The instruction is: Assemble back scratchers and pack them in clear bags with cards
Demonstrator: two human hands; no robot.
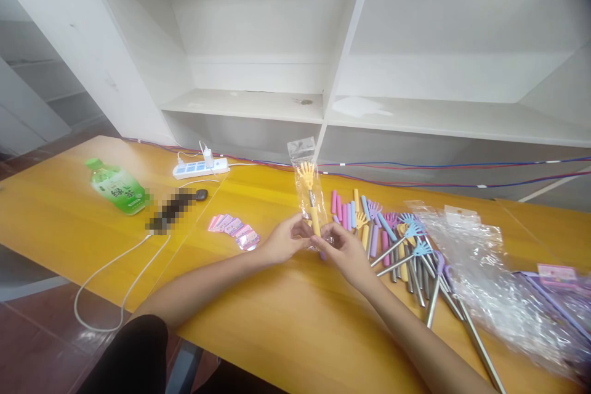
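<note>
A yellow back scratcher (306,177) with a hand-shaped head stands upright inside a clear plastic bag (302,151), held above the table. My left hand (292,239) pinches the bag's lower left side near the yellow handle. From the right, my right hand (340,249) grips the handle end through the plastic, thumb towards the left hand. Close to my right hand lies a pile of back scratchers (413,231) with blue, yellow, pink and purple heads and metal rods. Coloured handle grips (345,215) lie at the pile's left.
Pink and purple cards (234,231) lie fanned out left of my hands. Clear plastic bags (489,283) are heaped at the right. Farther left are a green bottle (117,188), a power strip (201,168) and a white cable (99,328). White shelving (249,103) rises behind the table.
</note>
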